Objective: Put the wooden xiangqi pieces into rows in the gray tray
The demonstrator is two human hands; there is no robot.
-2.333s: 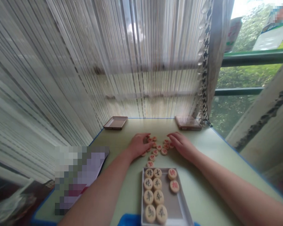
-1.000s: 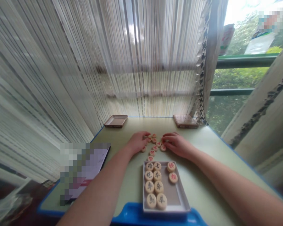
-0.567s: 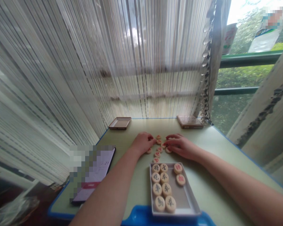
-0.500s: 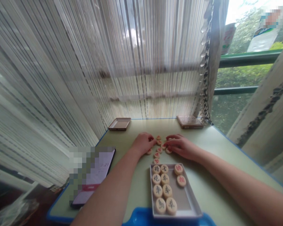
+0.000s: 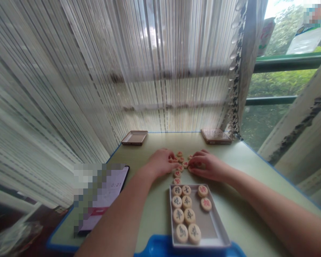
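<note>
Several round wooden chess pieces with red characters point(image 5: 177, 173) lie in a loose cluster on the pale green table. At the cluster's left side is my left hand point(image 5: 162, 162), thumb and fingers apart around a piece it touches or nearly touches. My right hand point(image 5: 205, 165) is at the right side, its fingers curled over pieces partly hidden beneath them; whether it grips one is unclear. Nearer to me, a shallow open box point(image 5: 210, 228) holds two columns of black-character pieces point(image 5: 178, 216) on its left and two red-character pieces point(image 5: 206, 204) at its upper right.
An open box lid point(image 5: 135, 137) lies at the table's far left, a closed flat box point(image 5: 216, 136) at the far right. A phone point(image 5: 107, 200) rests beside my left forearm. A blue tray-like object point(image 5: 155, 246) is under the near box. Striped curtains hang beyond.
My left hand's fingers have spread around a piece at the cluster's left. My right hand's fingers have curled more over the pieces at the right. The view has shifted slightly.
</note>
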